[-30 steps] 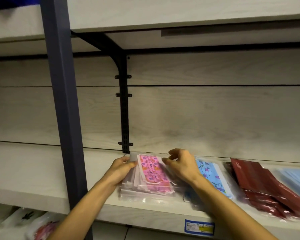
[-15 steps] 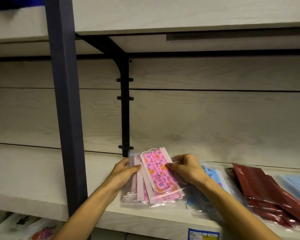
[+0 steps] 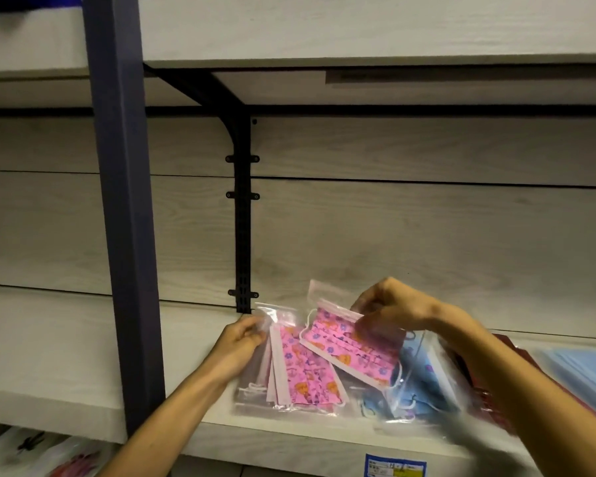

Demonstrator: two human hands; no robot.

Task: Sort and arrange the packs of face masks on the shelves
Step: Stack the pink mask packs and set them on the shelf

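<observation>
The lifted mask pack (image 3: pixel 350 349) at centre frame is bright pink with purple flowers and orange figures, edged in pale pink. The pack stack (image 3: pixel 303 373) below it carries the same print — pink, purple, orange — inside clear glossy plastic. To the right, the blue pack (image 3: pixel 424 383) is light blue with purple marks; further right sit a dark red pack (image 3: pixel 496 404) and plain pale-blue masks (image 3: pixel 589 373). The shelf (image 3: pixel 66 356) is pale grey wood-grain, the post (image 3: pixel 124 201) dark navy, the bracket (image 3: pixel 243 218) black — the price label (image 3: pixel 394 464) blue, white and yellow.
</observation>
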